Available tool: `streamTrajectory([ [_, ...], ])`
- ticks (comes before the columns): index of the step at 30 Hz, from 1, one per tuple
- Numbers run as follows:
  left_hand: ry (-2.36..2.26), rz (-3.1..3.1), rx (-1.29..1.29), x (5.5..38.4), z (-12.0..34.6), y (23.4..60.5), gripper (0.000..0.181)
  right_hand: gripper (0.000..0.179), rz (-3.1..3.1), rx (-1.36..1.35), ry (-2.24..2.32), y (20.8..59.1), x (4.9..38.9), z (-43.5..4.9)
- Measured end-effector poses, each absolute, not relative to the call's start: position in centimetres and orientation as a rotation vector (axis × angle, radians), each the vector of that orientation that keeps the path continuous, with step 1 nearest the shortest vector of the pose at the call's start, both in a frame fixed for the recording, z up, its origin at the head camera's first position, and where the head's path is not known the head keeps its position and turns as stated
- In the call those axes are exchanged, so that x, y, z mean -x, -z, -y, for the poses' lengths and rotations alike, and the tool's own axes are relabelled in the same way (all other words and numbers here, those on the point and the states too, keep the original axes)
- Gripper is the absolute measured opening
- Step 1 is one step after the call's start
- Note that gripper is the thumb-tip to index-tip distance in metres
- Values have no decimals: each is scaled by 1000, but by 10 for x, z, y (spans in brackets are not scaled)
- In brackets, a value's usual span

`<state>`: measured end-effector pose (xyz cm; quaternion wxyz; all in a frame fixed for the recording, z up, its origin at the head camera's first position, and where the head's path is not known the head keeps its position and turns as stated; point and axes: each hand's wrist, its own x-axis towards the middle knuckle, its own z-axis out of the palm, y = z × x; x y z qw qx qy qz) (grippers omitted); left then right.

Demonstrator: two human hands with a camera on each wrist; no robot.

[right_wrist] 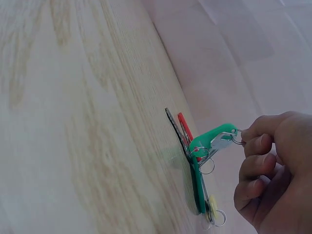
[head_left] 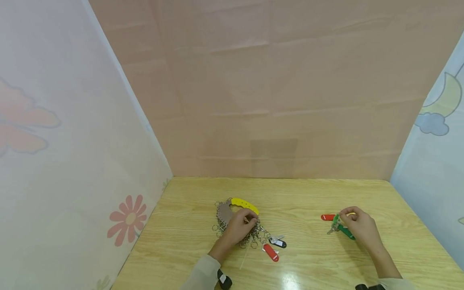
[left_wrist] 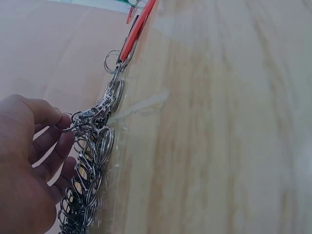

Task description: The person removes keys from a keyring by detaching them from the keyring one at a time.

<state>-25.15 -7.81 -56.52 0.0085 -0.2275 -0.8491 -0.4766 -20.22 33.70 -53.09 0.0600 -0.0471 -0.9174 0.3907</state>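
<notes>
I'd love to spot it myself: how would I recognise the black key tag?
On the wooden table, find the metal holder with a yellow grip at the left hand. Just right of that hand lie two tags; the black tag is the farther one. Its black frame and white label distinguish it from the red tag.

Green tag (right_wrist: 214, 136), yellow handle (head_left: 245, 204), red tag (head_left: 271, 252), wood-grained table (head_left: 297, 197)

We see the left hand (left_wrist: 24, 161) pinching a silver metal ring (left_wrist: 70, 129) at a bunch of metal clasps and rings (left_wrist: 97, 119) on the pale wood-grained desk (left_wrist: 219, 136), a red plastic tag (left_wrist: 137, 31) to its right.
</notes>
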Motion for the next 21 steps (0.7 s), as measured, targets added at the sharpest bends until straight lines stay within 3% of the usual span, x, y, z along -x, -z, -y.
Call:
streamTrajectory([
  [21, 1490, 2653, 707, 249, 80, 562, 10, 37, 2828, 173, -1213, 529, 204, -338],
])
